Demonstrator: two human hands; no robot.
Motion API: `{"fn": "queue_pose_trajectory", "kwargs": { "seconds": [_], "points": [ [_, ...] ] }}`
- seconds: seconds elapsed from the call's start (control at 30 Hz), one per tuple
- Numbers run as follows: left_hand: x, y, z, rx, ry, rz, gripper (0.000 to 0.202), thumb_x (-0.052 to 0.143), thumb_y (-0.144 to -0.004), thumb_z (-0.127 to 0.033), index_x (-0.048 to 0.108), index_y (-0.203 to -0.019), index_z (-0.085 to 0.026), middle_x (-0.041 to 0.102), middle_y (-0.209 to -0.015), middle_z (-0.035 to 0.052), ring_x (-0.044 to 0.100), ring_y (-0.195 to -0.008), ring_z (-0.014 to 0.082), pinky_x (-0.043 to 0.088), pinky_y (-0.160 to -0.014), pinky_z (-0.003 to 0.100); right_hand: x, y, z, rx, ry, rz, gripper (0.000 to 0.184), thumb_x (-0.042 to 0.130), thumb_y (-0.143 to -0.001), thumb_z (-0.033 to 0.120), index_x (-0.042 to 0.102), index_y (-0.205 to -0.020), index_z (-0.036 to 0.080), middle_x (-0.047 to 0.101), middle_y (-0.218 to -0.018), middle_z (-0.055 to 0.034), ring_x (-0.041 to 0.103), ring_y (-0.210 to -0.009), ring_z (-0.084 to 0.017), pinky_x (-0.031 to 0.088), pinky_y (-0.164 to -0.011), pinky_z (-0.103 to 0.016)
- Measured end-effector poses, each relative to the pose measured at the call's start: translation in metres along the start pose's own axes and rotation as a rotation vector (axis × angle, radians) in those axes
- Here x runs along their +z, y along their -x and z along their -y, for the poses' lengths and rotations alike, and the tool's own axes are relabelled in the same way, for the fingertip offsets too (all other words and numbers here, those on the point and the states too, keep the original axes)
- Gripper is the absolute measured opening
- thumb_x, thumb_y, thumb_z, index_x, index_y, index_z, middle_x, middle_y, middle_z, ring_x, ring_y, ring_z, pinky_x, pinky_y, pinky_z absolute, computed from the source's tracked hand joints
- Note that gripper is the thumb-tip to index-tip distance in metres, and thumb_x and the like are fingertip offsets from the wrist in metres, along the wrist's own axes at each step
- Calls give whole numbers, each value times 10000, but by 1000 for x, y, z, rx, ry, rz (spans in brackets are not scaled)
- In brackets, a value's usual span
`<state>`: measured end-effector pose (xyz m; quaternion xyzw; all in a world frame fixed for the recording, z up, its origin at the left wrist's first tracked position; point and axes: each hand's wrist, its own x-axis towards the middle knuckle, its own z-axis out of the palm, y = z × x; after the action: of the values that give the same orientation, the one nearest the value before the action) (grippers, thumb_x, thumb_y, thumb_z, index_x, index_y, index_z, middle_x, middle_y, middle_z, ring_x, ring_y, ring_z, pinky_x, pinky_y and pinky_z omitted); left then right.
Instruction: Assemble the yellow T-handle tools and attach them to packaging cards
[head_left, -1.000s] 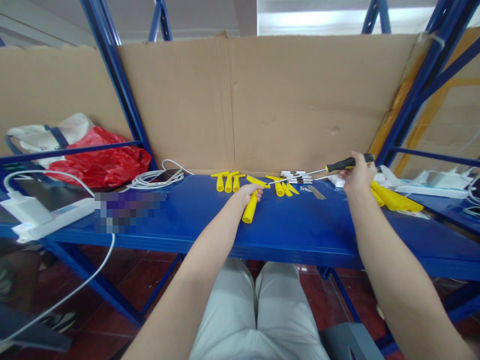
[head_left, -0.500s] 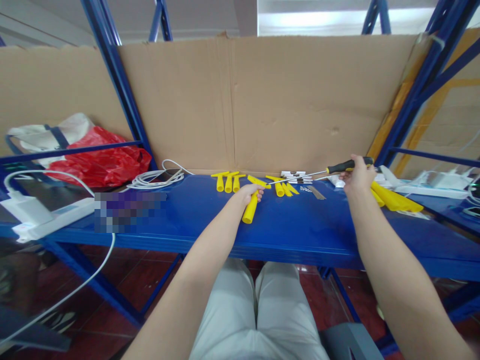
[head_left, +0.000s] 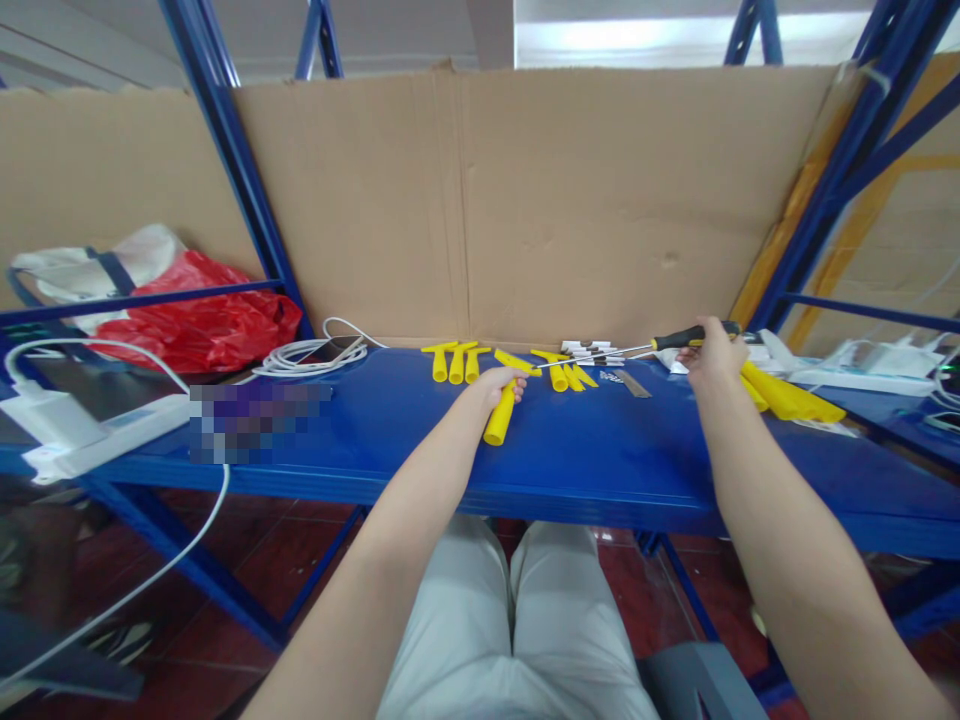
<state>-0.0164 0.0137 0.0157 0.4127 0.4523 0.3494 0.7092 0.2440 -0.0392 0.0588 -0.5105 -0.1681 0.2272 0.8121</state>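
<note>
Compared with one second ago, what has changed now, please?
The right hand has lowered slightly, bringing the screwdriver handle down with it. Nothing was taken or let go. The left hand stays around the yellow piece; the other yellow parts lie as before.

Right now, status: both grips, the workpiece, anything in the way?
Left grip closed on yellow piece. Right grip on screwdriver, tip near the piece's far end, contact unclear. Other yellow pieces close to the shaft.

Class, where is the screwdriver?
Head view, right of centre: the screwdriver is in the right hand, its tip by the yellow piece the left hand holds.
</note>
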Motion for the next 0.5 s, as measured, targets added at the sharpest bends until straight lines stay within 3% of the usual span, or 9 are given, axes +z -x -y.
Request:
{"fn": "queue_pose_trajectory", "kwargs": {
  "seconds": [0.17,0.5],
  "points": [
    [2,4,-1,8,-100,-55,235,410,-926,-81,428,-715,-181,367,-485,-75,324,-346,51,276,-368,151,0,-1,-2,54,-2,-15,142,550,-828,139,433,-878,204,463,-554,95,404,-329,-51,392,-303,-126],
    [5,11,-2,11,-73,-76,276,392,-940,-77,391,-687,-188,347,-466,-85,303,-330,37,256,-352,137,-3,-4,-5,50,-23,-52,135,546,-804,131,433,-830,200,471,-549,86,406,-324,-56,394,-291,-135]
  ]
}}
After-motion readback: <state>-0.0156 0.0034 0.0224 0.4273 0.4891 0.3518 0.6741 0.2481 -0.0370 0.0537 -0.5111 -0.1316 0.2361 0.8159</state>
